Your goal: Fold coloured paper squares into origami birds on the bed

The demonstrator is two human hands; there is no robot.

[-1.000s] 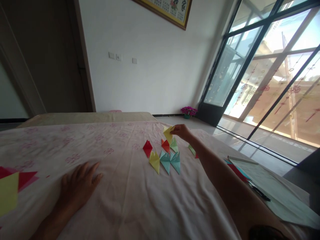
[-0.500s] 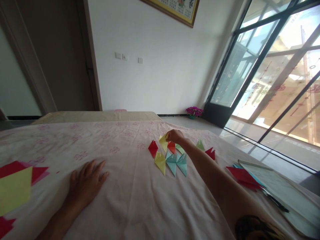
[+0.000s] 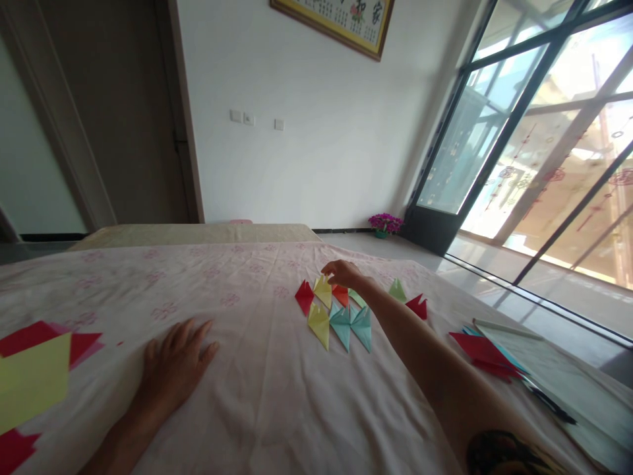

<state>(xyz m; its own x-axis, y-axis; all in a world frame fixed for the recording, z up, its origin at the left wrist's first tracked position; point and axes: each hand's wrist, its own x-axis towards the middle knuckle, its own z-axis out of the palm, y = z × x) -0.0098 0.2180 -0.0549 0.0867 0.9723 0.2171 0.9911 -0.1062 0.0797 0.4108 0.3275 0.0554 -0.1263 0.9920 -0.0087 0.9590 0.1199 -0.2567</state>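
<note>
Nine folded paper pieces show on the flowered sheet (image 3: 247, 396): two yellow, two teal, two red, two pale green and one orange. Seven sit in a close cluster of two rows. The back row, from the left, holds a red piece (image 3: 304, 299), a yellow piece (image 3: 323, 294), the orange piece (image 3: 340, 296) and a pale green piece (image 3: 357, 299) partly behind the right forearm. The front row holds the second yellow piece (image 3: 319, 324) and the two teal pieces (image 3: 341, 327). The second pale green piece (image 3: 396, 290) and second red piece (image 3: 417, 307) lie beyond the forearm.

The right hand (image 3: 343, 271) has its fingers bent at the top of the back-row yellow piece; whether they grip it cannot be told. The left hand (image 3: 175, 363) rests palm down, fingers spread.

One yellow sheet of paper (image 3: 34, 382) overlaps red paper (image 3: 27, 336) at the left; at the right, red and blue papers (image 3: 482, 356) meet a pale flat board (image 3: 568, 379) and one slim black tool (image 3: 551, 404).

A broad stretch of cloth separates the left hand from the cluster, and more extends in front. The board lies close to the sheet's right edge.
</note>
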